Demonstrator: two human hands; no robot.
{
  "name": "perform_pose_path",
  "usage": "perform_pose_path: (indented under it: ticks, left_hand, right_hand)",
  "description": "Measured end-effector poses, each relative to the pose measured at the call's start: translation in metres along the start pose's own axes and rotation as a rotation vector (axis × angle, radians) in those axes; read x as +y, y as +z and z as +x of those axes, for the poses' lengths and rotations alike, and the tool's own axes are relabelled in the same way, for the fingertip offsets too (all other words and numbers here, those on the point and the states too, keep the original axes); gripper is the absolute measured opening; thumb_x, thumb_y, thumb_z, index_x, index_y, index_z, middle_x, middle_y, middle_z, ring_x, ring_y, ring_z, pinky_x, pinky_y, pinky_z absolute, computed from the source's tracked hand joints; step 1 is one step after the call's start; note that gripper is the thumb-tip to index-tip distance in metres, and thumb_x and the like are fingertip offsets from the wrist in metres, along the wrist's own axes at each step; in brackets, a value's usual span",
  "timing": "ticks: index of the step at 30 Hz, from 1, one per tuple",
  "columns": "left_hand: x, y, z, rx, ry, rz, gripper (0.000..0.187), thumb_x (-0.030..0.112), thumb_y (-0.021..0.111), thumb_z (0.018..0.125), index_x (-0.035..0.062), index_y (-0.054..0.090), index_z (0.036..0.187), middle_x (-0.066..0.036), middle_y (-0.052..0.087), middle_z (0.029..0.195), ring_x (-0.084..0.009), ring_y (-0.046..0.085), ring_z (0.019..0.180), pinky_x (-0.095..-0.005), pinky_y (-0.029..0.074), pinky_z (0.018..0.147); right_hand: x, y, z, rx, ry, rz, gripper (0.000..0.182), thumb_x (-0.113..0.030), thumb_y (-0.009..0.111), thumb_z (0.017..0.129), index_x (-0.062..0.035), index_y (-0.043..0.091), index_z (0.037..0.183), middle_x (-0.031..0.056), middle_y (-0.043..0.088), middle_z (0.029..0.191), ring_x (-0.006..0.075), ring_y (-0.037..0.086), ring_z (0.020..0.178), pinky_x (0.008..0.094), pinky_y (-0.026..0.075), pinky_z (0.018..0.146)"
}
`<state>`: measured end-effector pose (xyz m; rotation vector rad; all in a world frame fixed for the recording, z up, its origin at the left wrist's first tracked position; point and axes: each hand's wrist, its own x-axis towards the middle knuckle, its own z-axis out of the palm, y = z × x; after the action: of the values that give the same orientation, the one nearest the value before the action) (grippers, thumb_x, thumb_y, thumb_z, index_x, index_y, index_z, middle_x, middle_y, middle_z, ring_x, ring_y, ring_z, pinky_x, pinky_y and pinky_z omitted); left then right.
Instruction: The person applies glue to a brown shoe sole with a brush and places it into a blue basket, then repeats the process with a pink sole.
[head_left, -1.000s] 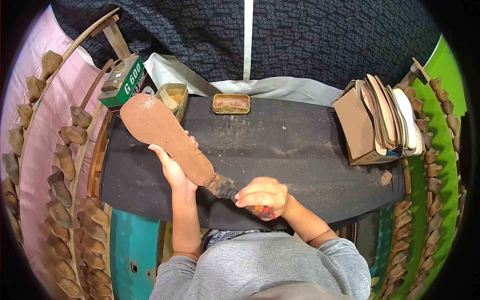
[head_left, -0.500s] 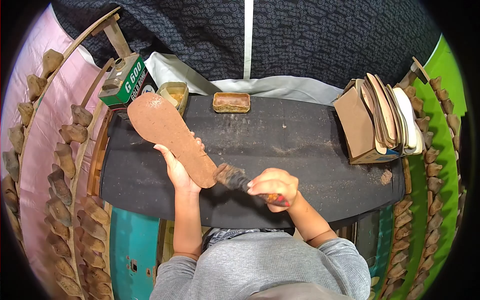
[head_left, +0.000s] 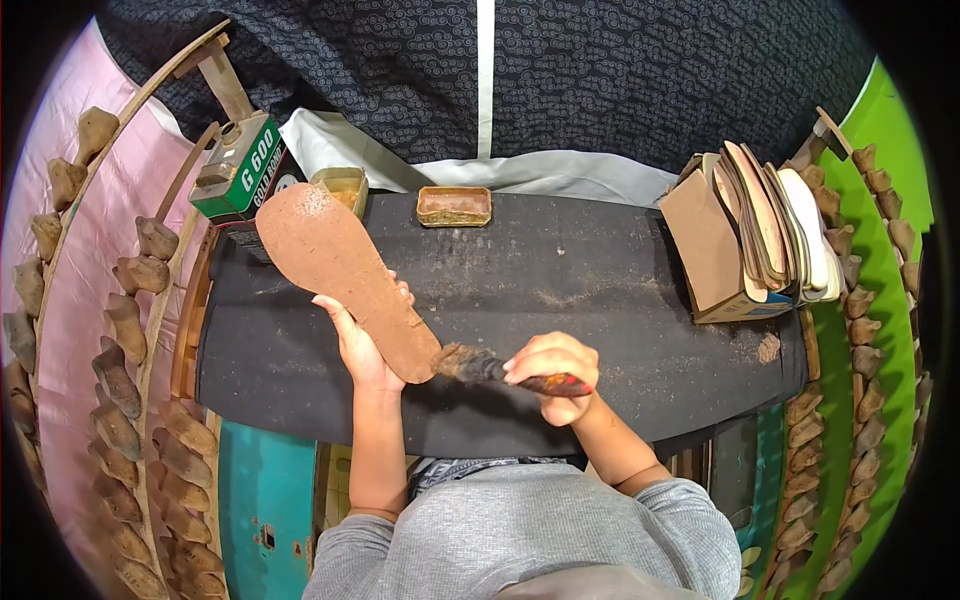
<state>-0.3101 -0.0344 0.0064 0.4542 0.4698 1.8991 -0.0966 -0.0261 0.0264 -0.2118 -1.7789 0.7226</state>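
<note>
A brown shoe sole (head_left: 340,270) is tilted above the table, its wide end up and to the left with a shiny patch near the tip. My left hand (head_left: 365,345) grips it by the narrower half, thumb on the near edge and fingertips showing past the far edge. In my right hand (head_left: 557,372) is a brush (head_left: 485,366) with a dark, red-marked handle. Its worn, brownish bristles meet the heel end of the sole at the edge. My right fingers wrap round the handle.
The dark cloth-covered table (head_left: 560,270) has dusty marks. At the back left stand a green glue can (head_left: 240,165) and an open container (head_left: 345,185). A small rectangular dish (head_left: 454,206) lies at the back. A cardboard box (head_left: 735,250) holds several soles. Racks of wooden lasts (head_left: 120,375) line both sides.
The brush has shifted slightly upward and right along the heel end, and its handle lies flatter. My left hand keeps the sole in nearly the same place. The view has moved a little.
</note>
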Motion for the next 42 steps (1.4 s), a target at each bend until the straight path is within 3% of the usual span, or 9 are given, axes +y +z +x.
perform_pose_path:
  ticks: [3,6,8,20,24,26,28,33,42]
  left_hand:
    - [-0.002,0.005,-0.002,-0.057,-0.002,-0.033,0.073,0.066,0.028,0.088,0.0022,0.048,0.115,-0.010,0.055,0.098,-0.0217,0.055,0.084,-0.0334,0.048,0.076]
    - [-0.008,0.017,-0.006,0.078,-0.009,0.040,0.070,0.064,0.029,0.089,0.0023,0.049,0.114,-0.010,0.054,0.096,-0.0219,0.052,0.080,-0.0319,0.047,0.070]
    - [-0.011,0.015,-0.006,0.014,-0.023,0.045,0.070,0.064,0.028,0.090,0.0021,0.048,0.115,-0.010,0.054,0.096,-0.0217,0.052,0.079,-0.0315,0.046,0.071]
    - [-0.012,0.017,-0.007,-0.083,-0.036,0.040,0.069,0.063,0.027,0.091,0.0027,0.049,0.115,-0.010,0.054,0.096,-0.0218,0.052,0.081,-0.0332,0.045,0.072]
    - [-0.017,0.021,-0.015,-0.096,-0.120,0.079,0.069,0.063,0.027,0.091,0.0026,0.049,0.114,-0.010,0.055,0.096,-0.0216,0.052,0.081,-0.0334,0.046,0.072]
    - [-0.020,0.029,-0.018,0.075,-0.121,0.120,0.069,0.064,0.027,0.091,0.0026,0.050,0.113,-0.009,0.055,0.096,-0.0215,0.053,0.082,-0.0338,0.047,0.073]
    - [-0.020,0.025,-0.016,0.075,-0.112,0.107,0.069,0.064,0.027,0.090,0.0025,0.050,0.112,-0.009,0.055,0.095,-0.0214,0.054,0.082,-0.0341,0.049,0.074]
    - [-0.011,0.009,-0.009,-0.142,-0.096,0.055,0.072,0.066,0.024,0.089,0.0021,0.048,0.115,-0.010,0.056,0.098,-0.0201,0.055,0.086,-0.0329,0.048,0.076]
    - [-0.010,0.019,-0.014,-0.048,-0.089,0.029,0.068,0.063,0.028,0.091,0.0023,0.049,0.111,-0.010,0.053,0.093,-0.0223,0.050,0.080,-0.0322,0.044,0.070]
  right_hand:
    - [-0.002,0.002,0.006,0.060,-0.059,-0.094,0.025,0.006,0.062,0.059,-0.0021,0.067,0.082,0.0102,0.066,0.082,0.0230,0.066,0.075,0.0305,0.053,0.065]
    - [-0.002,0.010,0.012,-0.009,-0.151,-0.062,0.015,-0.006,0.070,0.071,-0.0012,0.067,0.086,0.0117,0.065,0.088,0.0221,0.066,0.074,0.0300,0.053,0.062]
    - [0.002,0.014,0.006,-0.049,-0.220,-0.091,0.016,-0.007,0.069,0.072,-0.0011,0.068,0.087,0.0117,0.065,0.089,0.0220,0.065,0.073,0.0306,0.052,0.061]
    - [-0.009,-0.002,0.011,-0.117,-0.184,-0.025,0.023,-0.003,0.066,0.061,0.0011,0.067,0.084,0.0110,0.066,0.082,0.0219,0.066,0.073,0.0303,0.051,0.058]
    - [-0.012,-0.001,0.025,-0.065,-0.194,-0.075,0.023,-0.002,0.068,0.061,0.0008,0.067,0.084,0.0109,0.066,0.083,0.0216,0.066,0.074,0.0307,0.051,0.059]
    - [-0.010,0.000,0.028,-0.017,-0.195,-0.087,0.021,-0.002,0.070,0.064,0.0005,0.067,0.084,0.0104,0.066,0.084,0.0214,0.066,0.074,0.0302,0.052,0.059]
    - [-0.010,0.002,0.028,-0.010,-0.195,-0.094,0.018,-0.002,0.069,0.066,0.0003,0.067,0.084,0.0103,0.066,0.084,0.0214,0.066,0.074,0.0296,0.051,0.060]
    - [-0.011,0.005,0.014,-0.069,-0.190,-0.063,0.015,-0.003,0.069,0.068,0.0002,0.067,0.083,0.0109,0.066,0.084,0.0206,0.065,0.071,0.0294,0.051,0.058]
    - [-0.015,0.003,0.011,-0.118,-0.158,-0.001,0.016,-0.001,0.069,0.067,0.0002,0.067,0.082,0.0102,0.066,0.081,0.0209,0.066,0.072,0.0290,0.051,0.058]
